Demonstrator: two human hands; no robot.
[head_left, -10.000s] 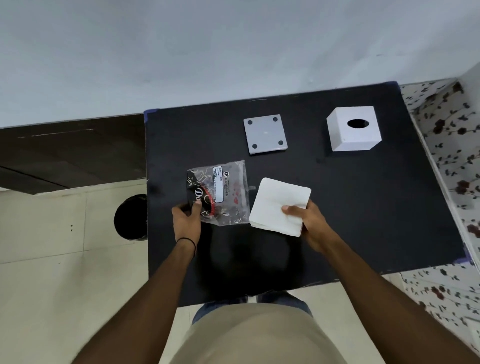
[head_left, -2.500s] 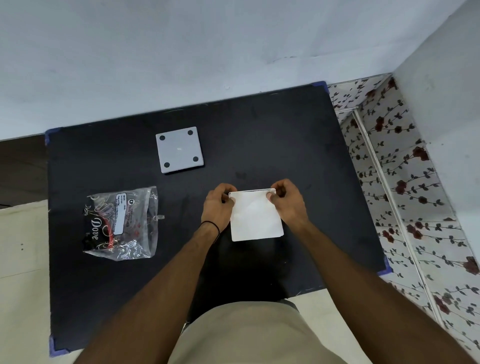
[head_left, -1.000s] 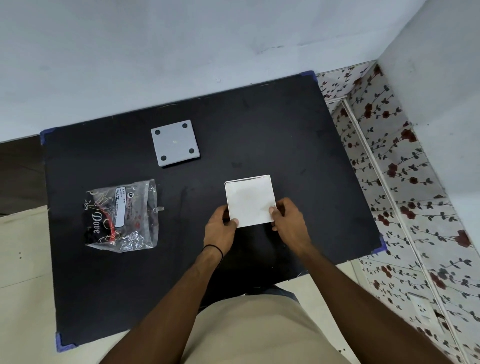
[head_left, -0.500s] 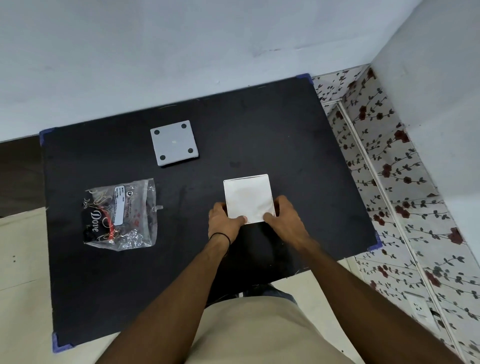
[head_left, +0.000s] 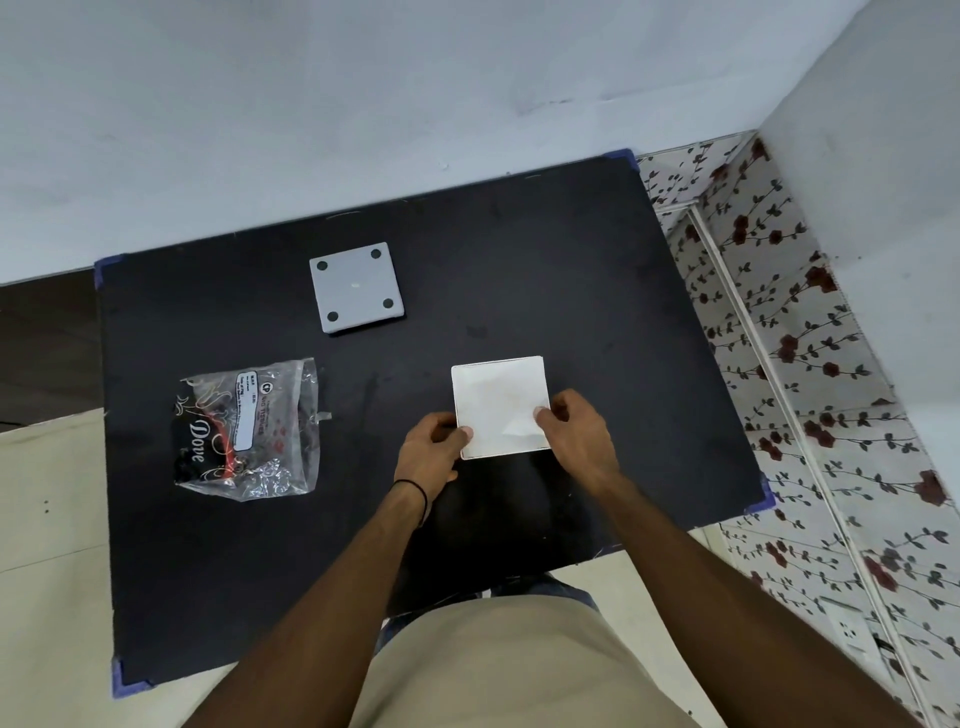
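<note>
A white square box (head_left: 496, 400) full of tissues stands on the black table (head_left: 597, 291), open side up. My left hand (head_left: 434, 452) grips its near left corner, thumb on the top. My right hand (head_left: 574, 428) holds the near right edge, thumb and fingers pinching a lifted fold of tissue there. A grey square lid (head_left: 356, 286) with a dark dot in each corner lies flat farther back to the left. A clear plastic tissue wrapper (head_left: 247, 428) with black and red print lies crumpled at the left.
The table stands against a pale wall at the back. A flowered wall or panel (head_left: 810, 364) runs along the table's right side. Pale floor tiles (head_left: 49, 545) show to the left and beyond the near edge.
Ten seconds ago I held the wrapper and a loose tissue stack, with the box at the far right. Since then the stack went into the box, and my right thumb has lifted a tissue fold.
</note>
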